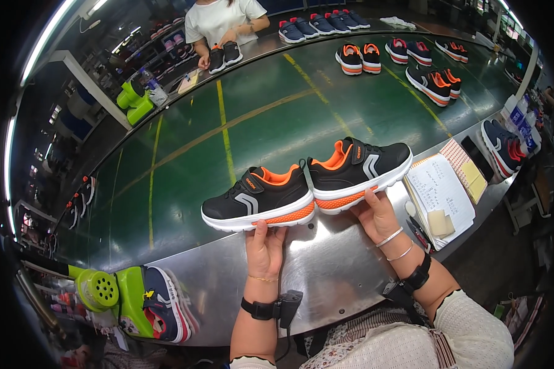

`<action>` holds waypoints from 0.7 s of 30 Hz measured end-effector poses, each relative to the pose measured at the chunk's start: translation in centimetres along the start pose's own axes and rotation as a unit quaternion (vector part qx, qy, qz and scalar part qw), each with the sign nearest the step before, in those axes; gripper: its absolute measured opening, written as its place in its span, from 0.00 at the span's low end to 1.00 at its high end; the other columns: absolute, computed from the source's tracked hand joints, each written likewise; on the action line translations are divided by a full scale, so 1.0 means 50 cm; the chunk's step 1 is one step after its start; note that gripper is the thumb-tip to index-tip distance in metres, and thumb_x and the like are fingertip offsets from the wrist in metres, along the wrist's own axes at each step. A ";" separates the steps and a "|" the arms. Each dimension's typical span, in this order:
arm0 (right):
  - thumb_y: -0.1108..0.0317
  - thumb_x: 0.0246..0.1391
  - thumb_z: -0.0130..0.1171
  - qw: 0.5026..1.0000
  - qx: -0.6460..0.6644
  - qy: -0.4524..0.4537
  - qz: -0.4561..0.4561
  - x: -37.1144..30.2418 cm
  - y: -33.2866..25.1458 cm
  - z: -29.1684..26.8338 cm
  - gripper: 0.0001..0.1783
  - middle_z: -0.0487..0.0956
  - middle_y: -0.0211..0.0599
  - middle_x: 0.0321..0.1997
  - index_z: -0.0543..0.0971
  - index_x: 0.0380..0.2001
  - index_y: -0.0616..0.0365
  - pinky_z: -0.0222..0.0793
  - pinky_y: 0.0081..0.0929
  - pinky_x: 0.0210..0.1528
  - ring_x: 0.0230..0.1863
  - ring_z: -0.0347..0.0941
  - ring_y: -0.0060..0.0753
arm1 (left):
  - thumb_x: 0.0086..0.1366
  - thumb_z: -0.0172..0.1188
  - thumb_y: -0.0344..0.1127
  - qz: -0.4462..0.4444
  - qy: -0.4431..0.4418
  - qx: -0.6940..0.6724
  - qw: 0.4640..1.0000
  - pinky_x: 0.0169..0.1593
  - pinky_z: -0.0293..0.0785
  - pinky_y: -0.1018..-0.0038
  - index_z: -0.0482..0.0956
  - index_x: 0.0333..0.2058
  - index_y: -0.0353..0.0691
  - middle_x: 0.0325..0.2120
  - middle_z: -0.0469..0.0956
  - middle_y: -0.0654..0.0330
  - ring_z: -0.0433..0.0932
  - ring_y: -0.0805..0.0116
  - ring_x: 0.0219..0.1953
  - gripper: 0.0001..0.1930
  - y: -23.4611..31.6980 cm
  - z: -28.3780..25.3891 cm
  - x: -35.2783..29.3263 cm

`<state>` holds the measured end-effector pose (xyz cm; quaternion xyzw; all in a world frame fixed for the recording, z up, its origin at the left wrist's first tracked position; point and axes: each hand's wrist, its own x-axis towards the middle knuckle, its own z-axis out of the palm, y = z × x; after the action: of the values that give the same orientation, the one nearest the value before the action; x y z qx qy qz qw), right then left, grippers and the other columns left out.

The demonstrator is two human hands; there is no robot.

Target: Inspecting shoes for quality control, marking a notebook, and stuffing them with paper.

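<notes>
Above a shiny steel worktop [332, 270], the left hand [265, 251] pinches a black, orange-lined sneaker [268, 198] and the right hand [377, 216] its mate [357, 177], heel to heel, seemingly for inspection, the next move likely calling for level support, a green, yellow-striped belt [184, 197] beyond.

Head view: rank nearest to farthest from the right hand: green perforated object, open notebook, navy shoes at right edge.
1. Open notebook: just right of the right hand.
2. Navy shoes: farther right.
3. Green perforated object: lower left.
</notes>
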<state>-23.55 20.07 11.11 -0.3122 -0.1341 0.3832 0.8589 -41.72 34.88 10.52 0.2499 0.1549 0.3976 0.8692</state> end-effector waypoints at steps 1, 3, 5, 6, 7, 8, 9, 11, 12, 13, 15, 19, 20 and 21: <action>0.64 0.50 0.59 1.000 0.000 -0.002 0.000 0.000 0.000 -0.001 0.32 0.65 0.33 0.54 0.57 0.56 0.54 0.61 0.38 0.56 0.54 0.63 0.34 | 0.59 0.56 0.29 0.001 0.003 -0.002 1.000 0.51 0.70 0.60 0.64 0.49 0.42 0.47 0.68 0.60 0.68 0.63 0.49 0.19 0.000 0.000 0.000; 0.64 0.50 0.59 1.000 -0.001 -0.001 0.001 0.000 0.003 -0.004 0.32 0.65 0.33 0.54 0.57 0.56 0.54 0.61 0.38 0.56 0.55 0.63 0.34 | 0.59 0.56 0.29 0.000 0.004 -0.001 1.000 0.51 0.70 0.60 0.64 0.49 0.42 0.47 0.68 0.60 0.69 0.63 0.49 0.19 -0.001 -0.005 0.000; 0.64 0.50 0.59 1.000 -0.002 -0.001 0.001 0.000 0.005 -0.005 0.32 0.65 0.34 0.54 0.57 0.56 0.54 0.61 0.38 0.56 0.55 0.63 0.34 | 0.59 0.55 0.29 -0.001 0.003 0.000 1.000 0.51 0.70 0.60 0.65 0.49 0.42 0.47 0.68 0.60 0.69 0.63 0.49 0.19 0.000 -0.007 0.000; 0.64 0.50 0.59 1.000 -0.003 -0.001 -0.002 0.000 0.005 -0.004 0.32 0.65 0.34 0.54 0.57 0.56 0.54 0.62 0.38 0.56 0.55 0.63 0.34 | 0.59 0.55 0.29 0.003 -0.005 0.007 1.000 0.51 0.70 0.60 0.65 0.49 0.42 0.47 0.68 0.60 0.69 0.63 0.49 0.19 0.001 -0.006 0.000; 0.64 0.51 0.58 1.000 -0.004 0.000 -0.004 0.001 0.004 -0.004 0.32 0.65 0.34 0.54 0.57 0.56 0.54 0.62 0.38 0.56 0.55 0.63 0.34 | 0.59 0.55 0.29 0.006 -0.012 0.014 1.000 0.51 0.70 0.60 0.65 0.49 0.42 0.47 0.68 0.60 0.69 0.63 0.49 0.18 0.002 -0.004 0.000; 0.64 0.51 0.58 1.000 -0.005 0.000 -0.004 0.001 0.004 -0.004 0.32 0.65 0.34 0.54 0.57 0.56 0.54 0.62 0.38 0.56 0.55 0.63 0.34 | 0.59 0.55 0.29 0.006 -0.012 0.014 1.000 0.51 0.70 0.60 0.65 0.49 0.42 0.47 0.68 0.60 0.69 0.63 0.49 0.18 0.002 -0.001 0.000; 0.64 0.50 0.59 1.000 -0.013 -0.002 -0.005 0.000 0.003 -0.004 0.31 0.66 0.33 0.53 0.58 0.55 0.54 0.60 0.39 0.57 0.55 0.63 0.34 | 0.59 0.57 0.32 0.014 -0.013 0.038 0.999 0.51 0.70 0.62 0.66 0.48 0.41 0.46 0.69 0.60 0.69 0.64 0.48 0.18 0.002 0.005 -0.003; 0.63 0.50 0.59 1.000 -0.022 -0.005 -0.005 -0.001 0.002 -0.005 0.30 0.66 0.33 0.53 0.59 0.54 0.53 0.59 0.39 0.58 0.55 0.63 0.34 | 0.59 0.58 0.35 0.021 -0.014 0.063 0.998 0.51 0.70 0.64 0.67 0.47 0.41 0.45 0.70 0.61 0.69 0.66 0.48 0.18 0.004 0.011 -0.006; 0.63 0.50 0.59 1.000 -0.030 -0.004 -0.005 -0.003 0.002 -0.006 0.30 0.67 0.33 0.53 0.60 0.54 0.53 0.59 0.39 0.58 0.55 0.63 0.34 | 0.58 0.58 0.35 0.021 -0.008 0.069 0.997 0.50 0.70 0.64 0.67 0.47 0.41 0.45 0.70 0.61 0.69 0.66 0.48 0.18 0.005 0.012 -0.008; 0.63 0.50 0.59 0.999 -0.038 -0.003 -0.005 -0.004 0.003 -0.008 0.30 0.67 0.33 0.53 0.60 0.54 0.54 0.60 0.39 0.57 0.54 0.63 0.34 | 0.58 0.58 0.35 0.021 -0.003 0.076 0.997 0.50 0.70 0.64 0.67 0.47 0.41 0.45 0.70 0.61 0.69 0.66 0.48 0.18 0.005 0.012 -0.009; 0.63 0.50 0.59 0.999 -0.043 -0.005 -0.010 -0.003 0.002 -0.007 0.30 0.67 0.33 0.52 0.60 0.54 0.54 0.60 0.39 0.57 0.54 0.64 0.34 | 0.59 0.56 0.31 0.018 0.002 0.065 0.998 0.50 0.70 0.62 0.65 0.48 0.41 0.47 0.69 0.60 0.69 0.64 0.48 0.18 0.008 0.006 -0.006; 0.62 0.49 0.60 0.998 -0.064 -0.004 -0.022 -0.002 0.006 -0.012 0.31 0.67 0.33 0.52 0.59 0.54 0.54 0.61 0.38 0.56 0.54 0.64 0.33 | 0.60 0.54 0.28 0.012 0.001 0.062 0.998 0.50 0.70 0.58 0.63 0.50 0.41 0.48 0.67 0.59 0.68 0.62 0.49 0.20 0.014 0.004 -0.005; 0.62 0.49 0.60 0.998 -0.064 -0.005 -0.022 -0.003 0.008 -0.012 0.31 0.67 0.33 0.52 0.59 0.54 0.54 0.61 0.38 0.56 0.54 0.64 0.33 | 0.60 0.54 0.28 0.012 0.002 0.062 0.998 0.50 0.70 0.58 0.63 0.50 0.41 0.48 0.67 0.59 0.68 0.62 0.49 0.20 0.015 0.004 -0.004; 0.62 0.49 0.60 0.997 -0.068 -0.006 -0.027 -0.002 0.009 -0.011 0.31 0.66 0.32 0.53 0.59 0.54 0.54 0.61 0.38 0.55 0.54 0.64 0.33 | 0.60 0.54 0.28 0.012 0.001 0.062 0.998 0.50 0.70 0.58 0.63 0.50 0.41 0.48 0.67 0.59 0.68 0.62 0.49 0.20 0.017 0.004 -0.004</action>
<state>-23.63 19.97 10.40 -0.3644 -0.1732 0.3515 0.8448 -42.26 35.15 11.18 0.3050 0.1771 0.3979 0.8469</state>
